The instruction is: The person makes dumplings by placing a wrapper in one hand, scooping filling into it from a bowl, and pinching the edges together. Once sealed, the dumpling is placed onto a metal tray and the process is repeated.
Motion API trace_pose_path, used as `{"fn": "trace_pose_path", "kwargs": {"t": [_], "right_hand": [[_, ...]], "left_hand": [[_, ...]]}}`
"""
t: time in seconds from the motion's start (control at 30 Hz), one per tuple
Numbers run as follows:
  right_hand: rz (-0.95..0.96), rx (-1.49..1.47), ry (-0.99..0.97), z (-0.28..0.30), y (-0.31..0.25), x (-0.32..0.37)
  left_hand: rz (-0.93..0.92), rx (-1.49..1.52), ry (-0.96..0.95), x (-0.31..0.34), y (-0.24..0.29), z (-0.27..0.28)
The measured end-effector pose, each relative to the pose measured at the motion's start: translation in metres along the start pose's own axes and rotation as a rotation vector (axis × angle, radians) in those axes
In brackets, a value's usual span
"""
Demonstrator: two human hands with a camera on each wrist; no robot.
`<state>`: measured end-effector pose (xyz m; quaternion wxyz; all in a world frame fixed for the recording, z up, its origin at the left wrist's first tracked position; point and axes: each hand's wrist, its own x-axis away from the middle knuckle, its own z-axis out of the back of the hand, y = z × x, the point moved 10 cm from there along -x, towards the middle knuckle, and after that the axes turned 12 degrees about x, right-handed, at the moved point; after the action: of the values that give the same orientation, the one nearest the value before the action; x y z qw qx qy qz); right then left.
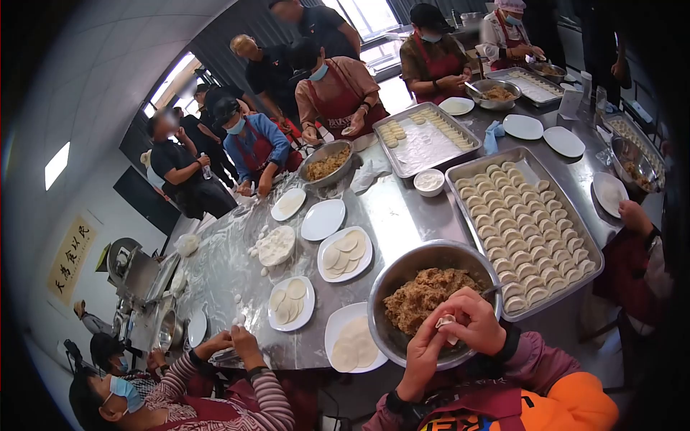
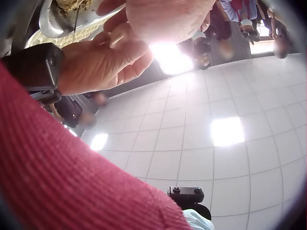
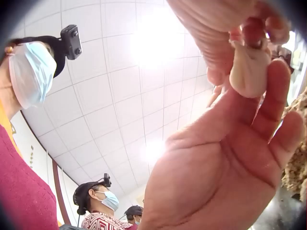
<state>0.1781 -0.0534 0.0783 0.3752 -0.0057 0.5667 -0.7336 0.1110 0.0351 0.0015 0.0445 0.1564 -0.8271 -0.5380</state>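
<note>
Both my hands are raised together over a large steel bowl (image 1: 392, 276) of brown minced filling (image 1: 424, 294). Between them is a small white dumpling (image 1: 447, 321). My left hand (image 1: 437, 332) pinches it from the left, and my right hand (image 1: 458, 314) curls round it from the right. In the right wrist view the dumpling (image 3: 247, 67) sits between the right hand's (image 3: 268, 110) thumb and fingers, with the left hand's fingers (image 3: 211, 28) pressing its top edge. The left wrist view shows the bowl's rim (image 2: 50, 24) above my joined hands and my red sleeve (image 2: 57, 177).
A plate (image 1: 338, 323) of round wrappers lies left of the bowl. A long tray (image 1: 460, 179) with rows of folded dumplings lies to its right. More plates, bowls and trays cover the steel table (image 1: 402, 212). Several masked people work all round it.
</note>
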Motion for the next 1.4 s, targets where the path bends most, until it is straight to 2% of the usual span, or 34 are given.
{"fn": "trace_pose_path", "kwargs": {"t": [0.07,0.17,0.3,0.57,0.6,0.67,0.73,0.87,0.97,1.07,1.23,1.3,1.33,1.4], "right_hand": [[0.011,0.020,-0.004,-0.004,0.004,0.000],[0.150,0.087,0.004,-0.006,-0.002,0.001],[0.179,0.096,0.048,-0.008,-0.005,-0.002],[0.245,0.189,0.051,-0.006,-0.014,-0.004],[0.213,0.178,-0.029,-0.009,-0.008,-0.005],[0.118,0.075,-0.008,-0.005,-0.002,-0.011],[-0.045,-0.035,-0.028,-0.003,0.003,-0.014],[0.102,0.039,-0.323,-0.034,0.003,-0.007],[0.159,0.054,-0.418,-0.045,-0.013,-0.009],[0.148,-0.004,-0.426,-0.049,-0.009,-0.009],[0.201,0.094,-0.369,-0.045,-0.006,-0.005],[0.089,0.036,-0.361,-0.044,-0.007,-0.004],[-0.096,-0.169,-0.358,-0.045,0.004,0.000],[-0.030,-0.216,-0.347,-0.043,0.009,0.002]], "left_hand": [[0.032,0.068,0.028,0.002,0.003,-0.001],[0.038,0.121,0.037,0.003,0.003,0.000],[-0.006,0.172,0.095,0.011,0.004,-0.002],[0.027,0.017,0.035,0.007,-0.003,-0.001],[0.038,0.014,0.020,0.006,-0.007,0.002],[-0.001,0.002,-0.001,0.002,-0.007,0.002],[-0.026,0.163,0.002,0.003,0.001,-0.003],[-0.027,0.314,0.017,0.008,-0.001,0.002],[-0.026,0.309,0.034,0.010,0.000,0.005],[-0.039,0.315,0.050,0.014,-0.001,0.011],[0.005,0.392,0.031,0.013,-0.014,0.008],[0.009,0.407,0.010,0.012,-0.010,0.005],[0.020,0.422,-0.010,0.011,-0.011,0.002],[0.002,0.422,0.018,0.009,-0.014,0.003]]}}
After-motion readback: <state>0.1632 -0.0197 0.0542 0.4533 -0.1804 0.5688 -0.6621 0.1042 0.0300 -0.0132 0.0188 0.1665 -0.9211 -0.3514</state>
